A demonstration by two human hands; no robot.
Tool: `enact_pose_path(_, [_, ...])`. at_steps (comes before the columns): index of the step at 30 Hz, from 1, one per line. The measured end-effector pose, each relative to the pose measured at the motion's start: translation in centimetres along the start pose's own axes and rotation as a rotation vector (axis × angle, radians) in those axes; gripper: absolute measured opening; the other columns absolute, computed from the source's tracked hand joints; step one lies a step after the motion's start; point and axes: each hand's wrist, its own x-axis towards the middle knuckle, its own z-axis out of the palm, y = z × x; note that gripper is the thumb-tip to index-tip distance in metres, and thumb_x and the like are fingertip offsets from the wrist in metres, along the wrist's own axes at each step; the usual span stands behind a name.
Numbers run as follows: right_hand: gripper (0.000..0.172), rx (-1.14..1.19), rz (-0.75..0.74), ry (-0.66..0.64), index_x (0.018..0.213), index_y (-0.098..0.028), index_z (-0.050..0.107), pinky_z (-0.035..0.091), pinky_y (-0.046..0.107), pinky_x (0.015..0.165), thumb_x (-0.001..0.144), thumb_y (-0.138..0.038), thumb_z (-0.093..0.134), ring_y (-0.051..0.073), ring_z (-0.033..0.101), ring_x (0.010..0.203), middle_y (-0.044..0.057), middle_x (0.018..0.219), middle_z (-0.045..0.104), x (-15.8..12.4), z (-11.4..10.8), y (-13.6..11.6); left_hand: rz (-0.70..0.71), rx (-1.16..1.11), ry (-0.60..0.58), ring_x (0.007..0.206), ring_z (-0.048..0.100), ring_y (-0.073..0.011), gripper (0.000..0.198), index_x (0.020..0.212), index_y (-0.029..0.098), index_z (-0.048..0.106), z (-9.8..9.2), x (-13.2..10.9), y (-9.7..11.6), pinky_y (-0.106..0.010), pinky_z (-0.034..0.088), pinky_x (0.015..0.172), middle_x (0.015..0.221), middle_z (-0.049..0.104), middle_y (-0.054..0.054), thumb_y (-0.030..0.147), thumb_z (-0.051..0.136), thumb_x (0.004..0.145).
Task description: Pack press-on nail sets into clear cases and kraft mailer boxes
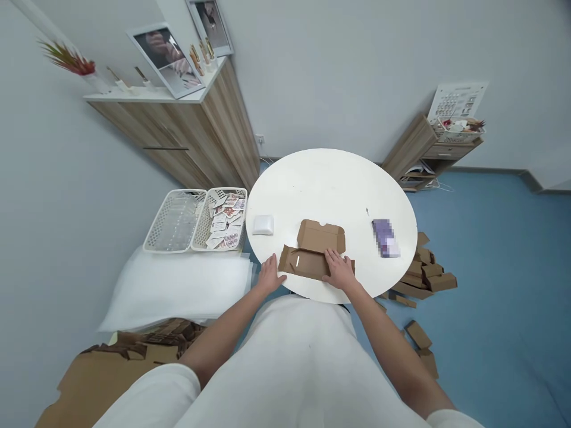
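Note:
A brown cardboard box (307,266), partly folded with its lid flap (320,236) laid back, rests near the front edge of the round white table (328,184). At its left end is my left hand (270,274), thumb and fingers apart, next to the side flap. My right hand (339,270) lies over the right part of the box with fingers spread, touching the cardboard and covering some of it. A small white slit or strip shows in the left part of the box. Beyond my left hand sits a stack of white sheets or pads (263,224).
Purple packets (385,238), blurred, lie on the table's right side. Left of the table stand a basket of printed cards (225,223) and a basket of clear packets (173,221), above white plastic sheets (178,291). Cardboard boxes (423,273) lie on the floor at right.

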Motion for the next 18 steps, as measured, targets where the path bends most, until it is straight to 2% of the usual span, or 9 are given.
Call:
enact_pose_path(2, [0.082, 0.006, 0.006, 0.015, 0.138, -0.017, 0.01, 0.013, 0.049, 0.1, 0.071, -0.038, 0.052, 0.024, 0.009, 0.133, 0.012, 0.146, 0.016, -0.1, 0.2, -0.2, 0.057, -0.102, -0.003, 0.123, 0.035, -0.0265, 0.067, 0.129, 0.012, 0.031, 0.4, 0.0, -0.7, -0.038, 0.028, 0.1, 0.131, 0.039, -0.016, 0.027, 0.058, 0.07])
enact_pose_path(4, [0.08, 0.01, 0.012, 0.03, 0.138, -0.017, 0.009, 0.015, 0.049, 0.1, 0.073, -0.04, 0.05, 0.024, 0.009, 0.133, 0.011, 0.146, 0.015, -0.3, 0.5, -0.5, 0.087, -0.209, 0.007, 0.115, 0.043, -0.0225, 0.051, 0.121, 0.015, 0.041, 0.7, 0.3, -0.6, -0.035, 0.033, 0.097, 0.124, 0.046, -0.012, 0.022, 0.055, 0.072])
enact_pose_path(7, [0.081, 0.011, 0.019, 0.047, 0.138, -0.018, 0.008, 0.015, 0.05, 0.1, 0.072, -0.041, 0.05, 0.024, 0.007, 0.134, 0.01, 0.146, 0.013, -0.4, 0.9, -0.9, 0.032, -0.369, -0.005, 0.1, 0.054, -0.0183, 0.035, 0.109, 0.016, 0.049, 0.8, 0.8, 0.3, -0.032, 0.041, 0.087, 0.112, 0.055, -0.009, 0.022, 0.053, 0.075])
enact_pose_path(9, [0.084, 0.007, 0.029, 0.053, 0.138, -0.019, 0.007, 0.016, 0.05, 0.1, 0.071, -0.04, 0.053, 0.025, 0.005, 0.134, 0.009, 0.147, 0.011, -0.4, 1.2, -1.1, -0.022, -0.44, -0.015, 0.092, 0.057, -0.0165, 0.033, 0.108, 0.016, 0.049, 0.6, 1.1, 0.8, -0.029, 0.044, 0.082, 0.107, 0.058, -0.007, 0.022, 0.053, 0.075])
enact_pose_path(13, [0.09, 0.009, 0.048, 0.069, 0.139, -0.019, 0.005, 0.015, 0.05, 0.101, 0.068, -0.037, 0.058, 0.024, 0.004, 0.134, 0.008, 0.147, 0.009, -0.5, 1.9, -1.4, -0.138, -0.519, -0.02, 0.085, 0.059, -0.0142, 0.049, 0.117, 0.014, 0.045, 0.0, 1.3, 1.3, -0.026, 0.046, 0.078, 0.109, 0.059, -0.008, 0.016, 0.057, 0.07])
enact_pose_path(15, [0.093, 0.019, 0.05, 0.077, 0.139, -0.02, 0.003, 0.016, 0.05, 0.101, 0.067, -0.038, 0.059, 0.025, 0.003, 0.134, 0.009, 0.147, 0.008, -0.5, 2.1, -1.5, -0.142, -0.577, -0.046, 0.086, 0.06, -0.0147, 0.048, 0.115, 0.014, 0.048, -0.4, 1.3, 1.6, -0.025, 0.046, 0.076, 0.108, 0.06, -0.007, 0.013, 0.056, 0.068])
enact_pose_path(18, [0.097, 0.036, 0.055, 0.08, 0.139, -0.019, 0.001, 0.017, 0.05, 0.101, 0.065, -0.039, 0.061, 0.025, 0.002, 0.134, 0.009, 0.147, 0.007, -0.5, 2.2, -1.5, -0.1, -0.714, -0.095, 0.086, 0.06, -0.0154, 0.037, 0.104, 0.014, 0.058, -0.8, 1.2, 2.0, -0.024, 0.047, 0.073, 0.101, 0.064, -0.005, 0.009, 0.051, 0.068])
